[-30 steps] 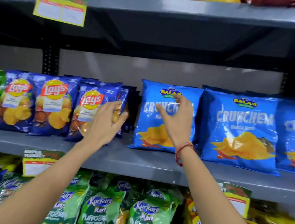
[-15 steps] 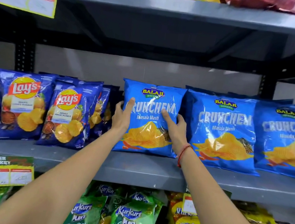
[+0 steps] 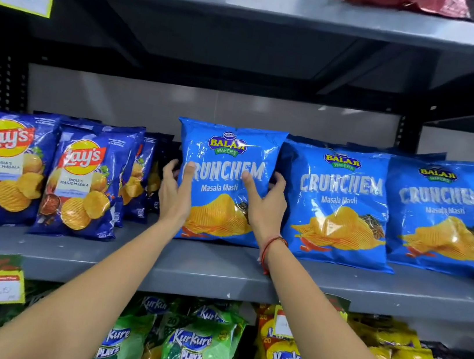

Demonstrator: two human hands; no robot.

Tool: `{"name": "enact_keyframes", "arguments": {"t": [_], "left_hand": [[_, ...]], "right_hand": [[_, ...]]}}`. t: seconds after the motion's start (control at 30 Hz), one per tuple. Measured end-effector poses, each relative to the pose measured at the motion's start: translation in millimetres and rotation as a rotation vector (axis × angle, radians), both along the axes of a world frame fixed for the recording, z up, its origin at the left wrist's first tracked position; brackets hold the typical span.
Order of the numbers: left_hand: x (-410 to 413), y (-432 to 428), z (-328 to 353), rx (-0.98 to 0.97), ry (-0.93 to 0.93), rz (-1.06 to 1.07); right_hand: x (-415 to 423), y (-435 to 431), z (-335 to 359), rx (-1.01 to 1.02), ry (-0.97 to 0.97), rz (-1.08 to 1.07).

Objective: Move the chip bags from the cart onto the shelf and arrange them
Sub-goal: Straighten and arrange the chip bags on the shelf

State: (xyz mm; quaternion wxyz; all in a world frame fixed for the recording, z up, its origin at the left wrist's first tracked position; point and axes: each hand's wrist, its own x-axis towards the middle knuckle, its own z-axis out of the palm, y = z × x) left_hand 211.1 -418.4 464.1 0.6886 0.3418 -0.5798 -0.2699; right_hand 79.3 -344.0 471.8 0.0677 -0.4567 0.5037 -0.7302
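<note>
**Figure: Squaring the leftmost Crunchem bag on the middle shelf**

I have both hands on one Balaji Crunchem Masala Masti bag (image 3: pixel 223 183), which stands upright on the grey middle shelf (image 3: pixel 216 271), at about 12 o'clock from my wrists. My left hand (image 3: pixel 174 192) clamps its left edge, thumb across the front and fingers wrapped behind. My right hand (image 3: pixel 265 204) clamps its right edge in the same way, at the seam where this bag overlaps the second Crunchem bag (image 3: pixel 339 202) at 3 o'clock. A third Crunchem bag (image 3: pixel 441 214) stands further right. At 9 o'clock a row of Lay's Magic Masala bags (image 3: pixel 80 181) stands, separated from my bag by a dark gap. The cart is not in view.

To do this step well, I judge that light, even pressure from both sides suits an air-filled bag. The base should sit flat and the face should line up with its two neighbours. I would slide rather than lift, so the adjoining bag is not toppled.
</note>
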Motion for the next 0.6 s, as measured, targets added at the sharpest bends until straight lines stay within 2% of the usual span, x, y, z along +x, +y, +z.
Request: {"name": "enact_keyframes", "arguments": {"t": [0.1,0.17,0.23,0.3,0.37,0.47,0.6], "left_hand": [[-4.5,17.0,7.3,-0.18,0.0,0.208],[-13.5,34.9,17.4,-0.337,-0.01,0.271],[-29.8,52.2,25.3,-0.499,-0.076,0.22],[-53.5,68.3,29.3,-0.577,-0.188,0.076],[-81.9,80.4,28.8,-0.558,-0.306,-0.068],[-122.6,86.8,21.9,-0.42,-0.392,-0.197],[-159.1,83.3,7.6,-0.167,-0.407,-0.228]], "right_hand": [[1.3,16.7,6.8,-0.092,0.175,-0.146],[-5.4,33.3,13.9,-0.188,0.289,-0.253],[-21.8,51.0,22.1,-0.271,0.347,-0.372],[-48.0,65.6,27.2,-0.288,0.346,-0.461],[-80.8,76.5,27.8,-0.236,0.302,-0.527],[-127.1,86.6,22.3,-0.096,0.196,-0.595],[-162.7,88.7,8.7,0.056,0.055,-0.473]]}}
